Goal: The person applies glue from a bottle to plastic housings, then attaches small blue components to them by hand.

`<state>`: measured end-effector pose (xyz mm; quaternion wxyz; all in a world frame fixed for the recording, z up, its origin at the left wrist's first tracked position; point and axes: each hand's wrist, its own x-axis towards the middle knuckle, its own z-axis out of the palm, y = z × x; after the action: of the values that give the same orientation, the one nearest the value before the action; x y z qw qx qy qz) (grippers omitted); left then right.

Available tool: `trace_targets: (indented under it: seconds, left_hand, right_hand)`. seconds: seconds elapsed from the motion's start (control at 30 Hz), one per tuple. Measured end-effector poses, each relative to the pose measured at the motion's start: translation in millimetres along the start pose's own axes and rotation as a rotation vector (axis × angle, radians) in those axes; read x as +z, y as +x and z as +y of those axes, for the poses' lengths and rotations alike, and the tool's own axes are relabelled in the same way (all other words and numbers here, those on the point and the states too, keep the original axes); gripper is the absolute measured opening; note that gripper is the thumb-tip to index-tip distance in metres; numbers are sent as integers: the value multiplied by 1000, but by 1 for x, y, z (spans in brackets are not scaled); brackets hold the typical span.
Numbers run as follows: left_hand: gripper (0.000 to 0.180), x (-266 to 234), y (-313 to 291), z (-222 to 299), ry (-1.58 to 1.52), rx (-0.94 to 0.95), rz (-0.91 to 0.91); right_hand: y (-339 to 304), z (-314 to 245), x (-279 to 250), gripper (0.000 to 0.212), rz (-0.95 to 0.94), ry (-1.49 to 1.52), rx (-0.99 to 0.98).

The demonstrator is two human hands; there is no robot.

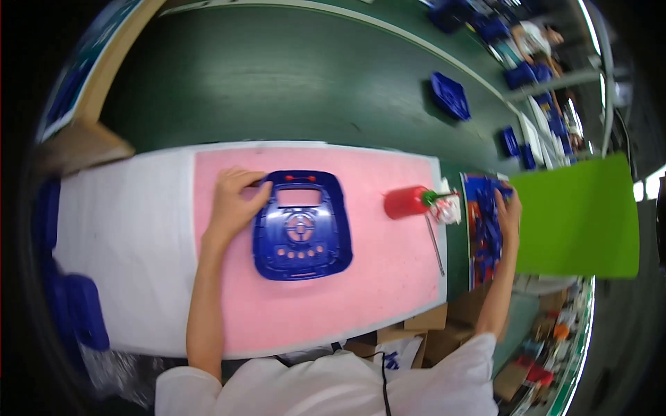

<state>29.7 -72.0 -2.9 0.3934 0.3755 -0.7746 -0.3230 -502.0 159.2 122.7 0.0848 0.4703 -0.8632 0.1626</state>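
Observation:
A blue plastic housing panel (305, 239) lies on the pink mat, with a rectangular window, a round grille and a row of small holes. Two small red pieces (300, 178) sit along its top edge. My left hand (237, 197) is closed on the panel's upper left edge, thumb and fingers pinching the rim. Far to the right, my right hand (510, 208) reaches into a box (472, 274) of small blue plastic parts (489, 225). Its fingers are bent around some of these blue parts, and the tips are partly hidden among them.
A red bottle (406, 202) with a green cap lies beside crumpled white paper (447, 208) and a thin metal rod (435, 244). A green board (579, 218) stands right of the box. Beyond the mat, a blue tray-shaped part (449, 96) rests on the dark green surface. Another person (534, 41) works far off.

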Motion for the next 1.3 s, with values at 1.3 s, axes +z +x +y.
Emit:
trace_targets:
  seconds: [1.3]
  left_hand:
    - [15, -7, -2, -4, -40, 15, 12]
  right_hand:
    - [-91, -368, 141, 39, -175, 337, -746]
